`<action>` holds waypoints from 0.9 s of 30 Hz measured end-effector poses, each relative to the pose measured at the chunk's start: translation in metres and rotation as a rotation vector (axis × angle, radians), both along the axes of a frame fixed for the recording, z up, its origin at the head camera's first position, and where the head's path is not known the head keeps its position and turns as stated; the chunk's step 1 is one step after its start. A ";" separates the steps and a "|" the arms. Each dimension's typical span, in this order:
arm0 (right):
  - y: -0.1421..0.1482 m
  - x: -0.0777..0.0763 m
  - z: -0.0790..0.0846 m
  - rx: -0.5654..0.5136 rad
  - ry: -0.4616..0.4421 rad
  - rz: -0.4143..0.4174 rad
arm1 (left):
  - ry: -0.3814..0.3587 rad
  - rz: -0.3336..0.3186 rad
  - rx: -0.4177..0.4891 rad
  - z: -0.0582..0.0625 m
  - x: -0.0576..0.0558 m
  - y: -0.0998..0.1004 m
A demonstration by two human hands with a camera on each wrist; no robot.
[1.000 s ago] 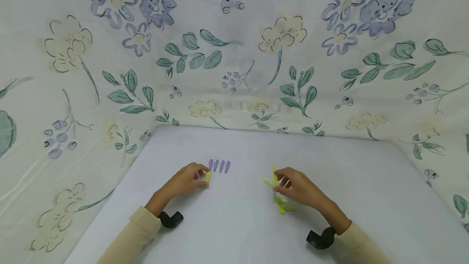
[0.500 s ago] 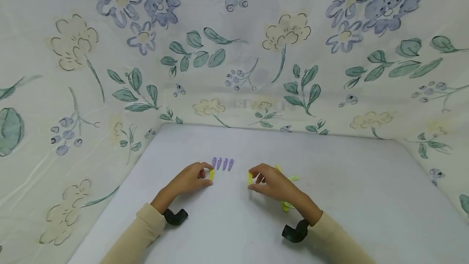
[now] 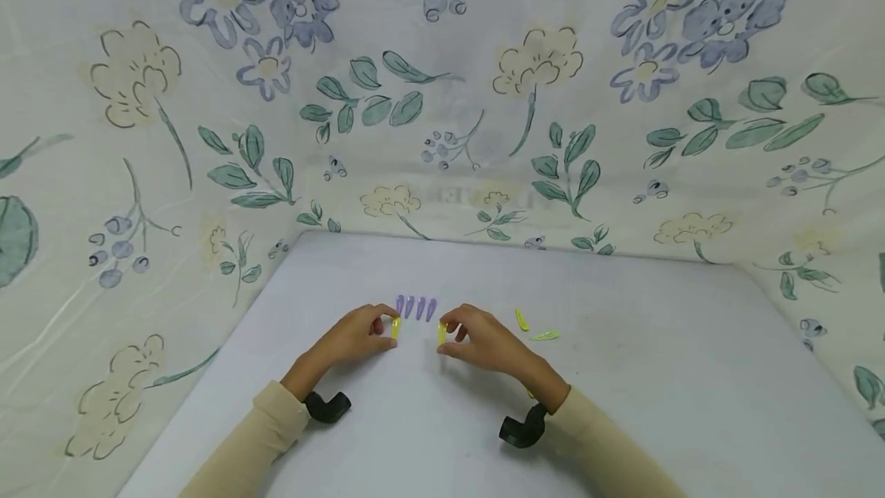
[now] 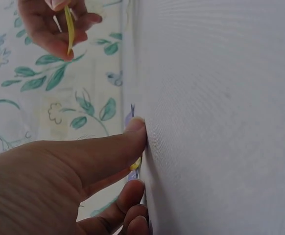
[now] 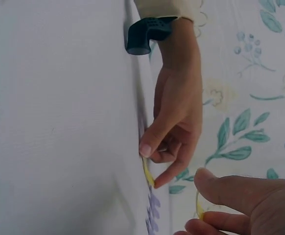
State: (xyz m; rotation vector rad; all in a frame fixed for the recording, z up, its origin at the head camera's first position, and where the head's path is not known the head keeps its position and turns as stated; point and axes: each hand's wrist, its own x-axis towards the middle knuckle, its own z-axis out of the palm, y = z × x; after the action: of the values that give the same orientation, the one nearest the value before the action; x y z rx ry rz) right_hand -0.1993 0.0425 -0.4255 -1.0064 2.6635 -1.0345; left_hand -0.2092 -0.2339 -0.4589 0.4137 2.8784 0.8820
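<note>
Between thumb and fingertips, my left hand (image 3: 354, 336) pinches a yellow snap hair clip (image 3: 396, 328) against the white tabletop, just below the left end of a row of several purple snap hair clips (image 3: 420, 308). My right hand (image 3: 487, 338) pinches another yellow snap hair clip (image 3: 442, 333) by its two ends, a short way right of the left hand and below the row's right end. In the left wrist view this second clip (image 4: 70, 30) appears held off the table. The left hand's clip (image 5: 148, 172) shows at the tabletop in the right wrist view.
Right of the right hand lie two loose yellow clips, one upright in view (image 3: 522, 320) and one sideways (image 3: 545, 335). A bit of yellow (image 3: 530, 392) peeks out by the right wrist, mostly hidden. Flower-patterned cloth (image 3: 442, 137) rises behind the white table (image 3: 622, 421).
My right hand has picked a yellow clip from the loose ones at right and carried it left, close to the left hand. The left hand keeps its clip in nearly the same spot.
</note>
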 end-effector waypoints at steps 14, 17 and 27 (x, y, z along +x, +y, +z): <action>-0.041 -0.014 -0.013 0.051 0.038 0.006 | 0.038 -0.036 0.022 0.000 0.004 -0.011; -0.047 -0.018 -0.018 0.047 0.050 0.009 | 0.053 -0.049 0.032 0.000 0.004 -0.010; -0.059 -0.027 -0.025 0.062 0.025 -0.022 | 0.059 -0.045 0.032 -0.001 0.001 -0.006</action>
State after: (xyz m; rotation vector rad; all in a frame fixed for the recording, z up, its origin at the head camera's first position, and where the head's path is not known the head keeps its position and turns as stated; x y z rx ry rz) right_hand -0.2262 -0.0161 -0.4505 -0.9870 2.7139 -0.9429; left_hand -0.2085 -0.2403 -0.4599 0.5138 2.8987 0.9250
